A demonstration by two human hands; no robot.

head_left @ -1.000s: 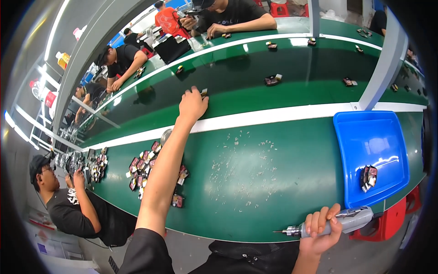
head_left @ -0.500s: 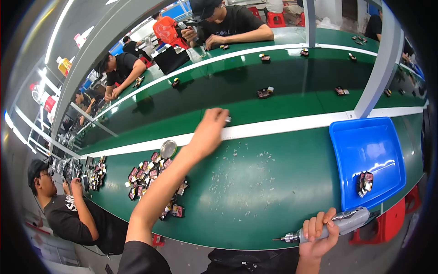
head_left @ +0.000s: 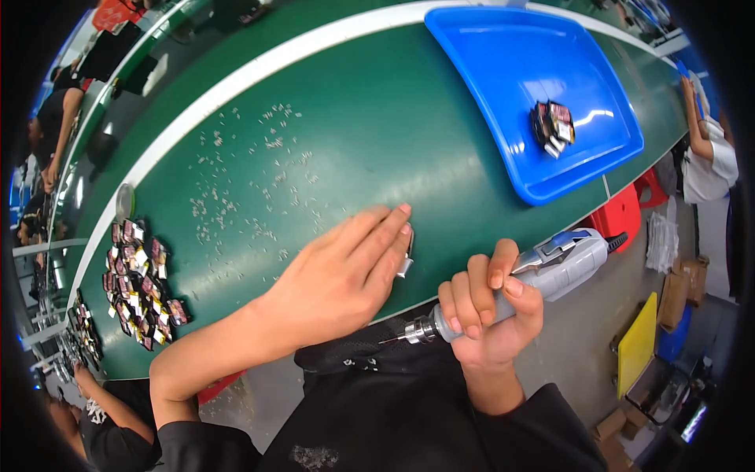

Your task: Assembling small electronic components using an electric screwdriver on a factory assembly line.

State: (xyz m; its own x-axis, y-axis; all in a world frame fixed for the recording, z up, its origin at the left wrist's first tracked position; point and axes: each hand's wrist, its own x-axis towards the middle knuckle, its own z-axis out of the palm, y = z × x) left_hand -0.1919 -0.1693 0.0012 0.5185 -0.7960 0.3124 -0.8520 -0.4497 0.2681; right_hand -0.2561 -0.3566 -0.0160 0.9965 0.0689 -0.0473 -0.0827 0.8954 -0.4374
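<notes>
Left hand (head_left: pixel 342 279) lay flat on the green table (head_left: pixel 370 134), fingers together covering a small metal part (head_left: pixel 406 263). Right hand (head_left: pixel 487 311) had its fingers wrapped tight round an electric screwdriver (head_left: pixel 523 279).

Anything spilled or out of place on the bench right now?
Yes: tiny pale screws lie scattered loose over the green table, beyond the left hand, not in any container. Nothing looks damaged.

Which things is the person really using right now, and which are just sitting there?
In use:
left hand flat over a small metal part
right hand gripping the electric screwdriver
tiny screws scattered nearby

Just lying about:
blue tray with finished pieces
pile of small parts
round tin
</notes>
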